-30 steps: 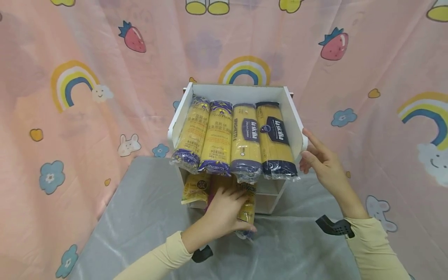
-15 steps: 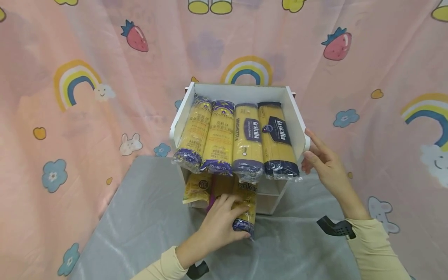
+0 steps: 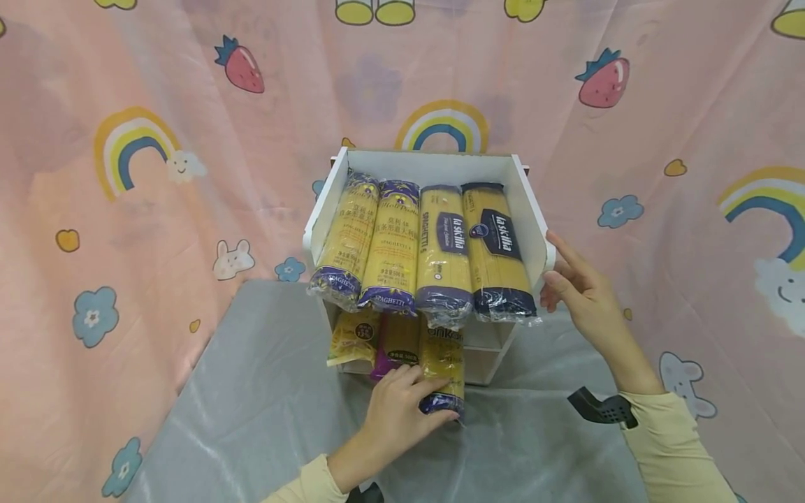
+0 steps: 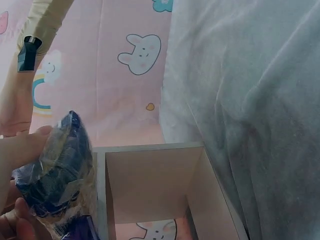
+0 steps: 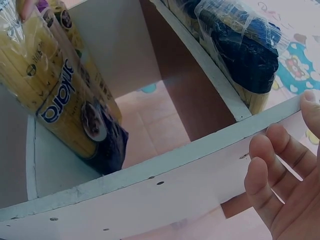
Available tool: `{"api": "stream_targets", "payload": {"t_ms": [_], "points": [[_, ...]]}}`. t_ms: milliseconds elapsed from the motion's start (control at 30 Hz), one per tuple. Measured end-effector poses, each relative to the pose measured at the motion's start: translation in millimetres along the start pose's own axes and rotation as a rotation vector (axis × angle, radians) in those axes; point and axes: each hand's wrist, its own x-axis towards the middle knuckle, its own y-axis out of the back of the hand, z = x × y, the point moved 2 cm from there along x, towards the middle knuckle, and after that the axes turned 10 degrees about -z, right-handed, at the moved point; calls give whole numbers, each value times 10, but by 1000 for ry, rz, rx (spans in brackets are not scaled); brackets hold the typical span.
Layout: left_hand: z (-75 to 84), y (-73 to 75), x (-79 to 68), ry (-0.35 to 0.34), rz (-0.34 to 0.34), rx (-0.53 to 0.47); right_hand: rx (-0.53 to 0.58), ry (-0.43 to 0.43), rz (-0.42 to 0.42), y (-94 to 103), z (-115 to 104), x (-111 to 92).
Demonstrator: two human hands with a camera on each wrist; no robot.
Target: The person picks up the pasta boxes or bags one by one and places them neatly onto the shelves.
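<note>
My left hand [image 3: 399, 412] grips the lower end of a yellow spaghetti packet [image 3: 443, 353] marked "ankara", which juts from the lower level of a white shelf [image 3: 428, 166]. Thumb and fingers sit around its dark blue end [image 4: 52, 185] in the left wrist view. In the right wrist view the packet [image 5: 55, 100] stands tilted inside the compartment. At the shelf's right side panel my right hand [image 3: 585, 297] holds the front edge, thumb [image 5: 311, 107] at the rim and fingers along the outer face.
Several spaghetti packets lie side by side on the upper level, including a dark-labelled one [image 3: 497, 251]. Left of the ankara packet are a purple-ended packet [image 3: 399, 342] and a yellow packet [image 3: 354, 335]. Grey cloth [image 3: 251, 405] lies underneath; a pink patterned curtain [image 3: 283, 105] hangs behind.
My left hand has drawn back from over the lower packets towards the ankara packet's near end, uncovering the purple-ended packet. The right hand stays at the side panel.
</note>
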Motion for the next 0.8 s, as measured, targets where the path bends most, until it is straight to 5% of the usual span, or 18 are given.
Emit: {"api": "stream_targets", "payload": {"t_ms": [600, 800], "points": [[-103, -224, 154, 21, 154, -33, 3, -4, 4, -15, -16, 16], [-147, -333, 167, -20, 228, -28, 10, -6, 7, -6, -10, 8]]}}
